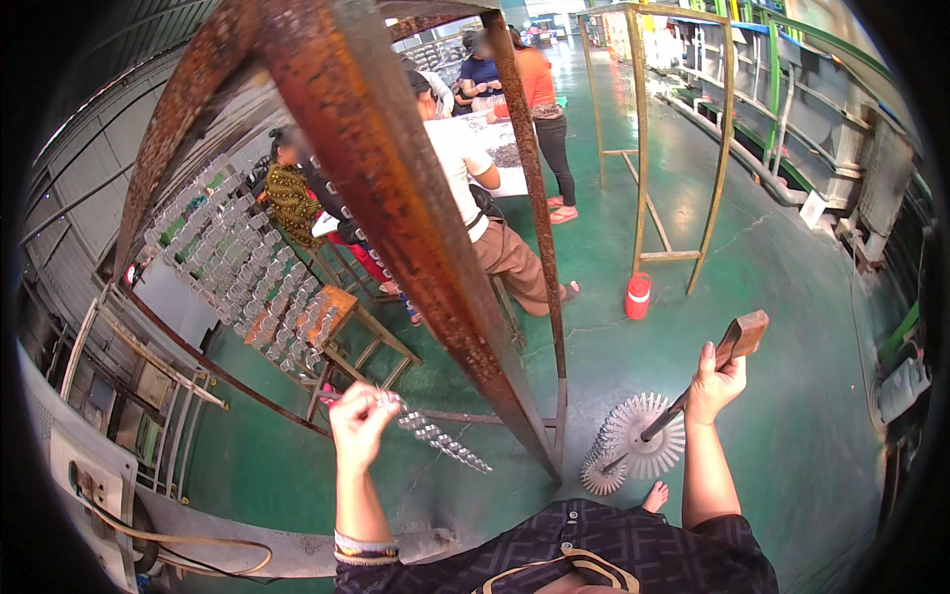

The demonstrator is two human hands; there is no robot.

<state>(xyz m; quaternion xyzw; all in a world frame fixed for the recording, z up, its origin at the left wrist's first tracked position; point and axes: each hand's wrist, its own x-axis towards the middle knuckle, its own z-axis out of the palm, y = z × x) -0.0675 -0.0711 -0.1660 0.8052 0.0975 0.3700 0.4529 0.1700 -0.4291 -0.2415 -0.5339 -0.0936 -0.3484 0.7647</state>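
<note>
Pinched between the fingertips of my left hand is one end of a strand of small shiny metal pieces, which slants down to the right. My right hand is raised, closed around a bar with a blocky brown end. A dark rod runs down from it to a round grey wheel with a fringe of narrow fins. More finned rings show behind that wheel, low over the green floor. Whether the wheel rests on the floor, I cannot tell.
A rusty metal frame rises close in front of me. Rows of hanging metal pieces and a wooden stool are at left. Several people work around a table beyond. A red jug stands near another frame.
</note>
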